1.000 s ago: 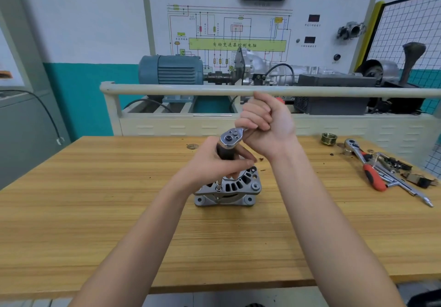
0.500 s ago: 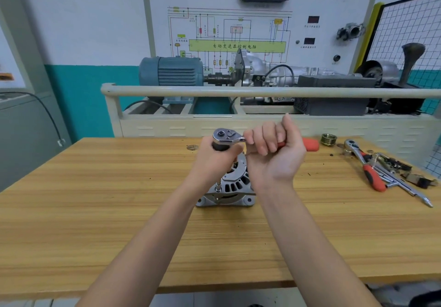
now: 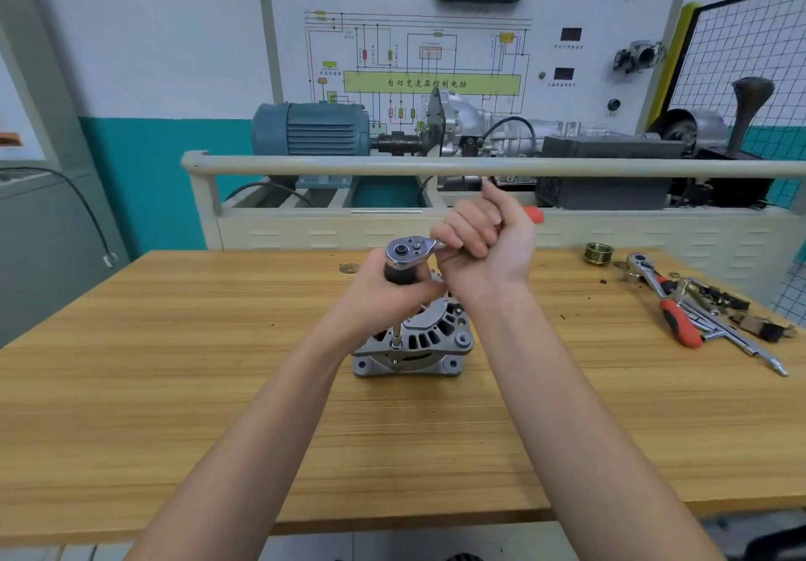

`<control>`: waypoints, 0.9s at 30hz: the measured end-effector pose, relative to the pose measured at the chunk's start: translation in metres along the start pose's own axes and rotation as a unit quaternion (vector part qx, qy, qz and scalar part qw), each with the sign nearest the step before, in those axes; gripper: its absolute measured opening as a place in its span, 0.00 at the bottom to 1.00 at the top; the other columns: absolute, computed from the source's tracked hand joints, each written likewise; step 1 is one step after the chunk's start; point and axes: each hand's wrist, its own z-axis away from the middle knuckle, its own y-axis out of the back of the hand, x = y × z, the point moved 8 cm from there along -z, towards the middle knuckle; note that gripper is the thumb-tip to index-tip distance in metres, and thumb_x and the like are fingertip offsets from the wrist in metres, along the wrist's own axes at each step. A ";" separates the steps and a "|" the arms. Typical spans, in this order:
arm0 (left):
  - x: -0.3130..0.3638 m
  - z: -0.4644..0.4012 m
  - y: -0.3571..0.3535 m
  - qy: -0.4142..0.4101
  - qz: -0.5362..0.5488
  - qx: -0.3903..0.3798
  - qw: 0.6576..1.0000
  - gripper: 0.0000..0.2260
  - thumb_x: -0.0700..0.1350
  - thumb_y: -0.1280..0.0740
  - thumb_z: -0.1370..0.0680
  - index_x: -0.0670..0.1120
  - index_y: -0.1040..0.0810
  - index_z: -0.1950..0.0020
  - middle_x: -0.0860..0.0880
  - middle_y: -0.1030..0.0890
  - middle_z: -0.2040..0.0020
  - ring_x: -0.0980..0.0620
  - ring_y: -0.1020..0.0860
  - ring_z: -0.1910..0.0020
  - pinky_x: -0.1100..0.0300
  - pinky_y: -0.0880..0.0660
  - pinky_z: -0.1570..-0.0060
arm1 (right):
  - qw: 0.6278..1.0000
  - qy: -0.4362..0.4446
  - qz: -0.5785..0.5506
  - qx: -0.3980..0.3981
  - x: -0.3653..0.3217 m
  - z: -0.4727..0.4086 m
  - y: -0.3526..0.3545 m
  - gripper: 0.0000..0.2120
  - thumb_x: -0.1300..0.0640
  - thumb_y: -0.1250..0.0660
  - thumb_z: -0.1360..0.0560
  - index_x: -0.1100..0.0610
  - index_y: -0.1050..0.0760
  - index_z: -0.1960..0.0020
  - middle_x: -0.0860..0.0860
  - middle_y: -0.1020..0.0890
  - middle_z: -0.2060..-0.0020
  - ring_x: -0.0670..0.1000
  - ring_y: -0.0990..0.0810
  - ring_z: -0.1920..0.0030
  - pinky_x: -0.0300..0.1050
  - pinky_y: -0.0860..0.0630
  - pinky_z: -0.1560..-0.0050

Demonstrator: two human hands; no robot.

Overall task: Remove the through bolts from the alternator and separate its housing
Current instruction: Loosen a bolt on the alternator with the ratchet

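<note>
I see one alternator (image 3: 416, 342) at the middle of a wooden table (image 3: 174, 386), standing on its flat end, its axis upright. One ratchet (image 3: 410, 251) with a red handle sits over it, its extension running straight down to the housing's near-left edge, the handle pointing away and right. My left hand (image 3: 388, 290) wraps its fingers round the black socket below the ratchet head; my right hand (image 3: 484, 246) grips the handle, fingers curled tight. A second ratchet (image 3: 663, 303) lies among loose tools at the right, beside one brass pulley (image 3: 598, 253). Behind stands a training bench with a blue motor (image 3: 312, 129).
</note>
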 end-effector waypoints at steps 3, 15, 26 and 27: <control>-0.003 -0.001 0.008 0.014 0.016 0.080 0.997 0.18 0.31 0.35 0.27 0.45 0.33 0.73 0.53 0.32 0.79 0.56 0.35 0.79 0.63 0.36 0.74 | 0.990 0.132 0.036 -0.017 -0.005 0.026 0.000 0.25 0.58 0.47 0.20 0.53 0.39 0.77 0.47 0.40 0.82 0.46 0.42 0.81 0.39 0.35 0.76; 0.006 0.005 -0.004 -0.027 -0.017 -0.076 0.997 0.15 0.42 0.28 0.29 0.45 0.28 0.73 0.48 0.27 0.77 0.52 0.31 0.76 0.62 0.33 0.72 | 0.986 -0.157 0.040 -0.050 0.015 -0.013 -0.013 0.21 0.59 0.43 0.26 0.55 0.40 0.77 0.46 0.40 0.84 0.44 0.41 0.85 0.36 0.42 0.78; -0.010 -0.001 0.015 0.023 0.069 0.170 0.983 0.17 0.30 0.36 0.29 0.47 0.36 0.71 0.53 0.35 0.78 0.54 0.38 0.78 0.62 0.41 0.75 | 0.981 0.175 0.077 -0.033 -0.003 0.030 -0.007 0.27 0.58 0.49 0.19 0.52 0.38 0.78 0.47 0.40 0.82 0.46 0.42 0.80 0.40 0.35 0.74; -0.010 -0.001 0.015 0.020 0.065 0.172 0.983 0.17 0.30 0.36 0.30 0.46 0.36 0.72 0.52 0.35 0.78 0.54 0.38 0.78 0.62 0.40 0.74 | 0.980 0.178 0.082 -0.044 -0.002 0.032 -0.008 0.27 0.58 0.49 0.19 0.52 0.38 0.78 0.47 0.39 0.82 0.46 0.41 0.80 0.40 0.34 0.74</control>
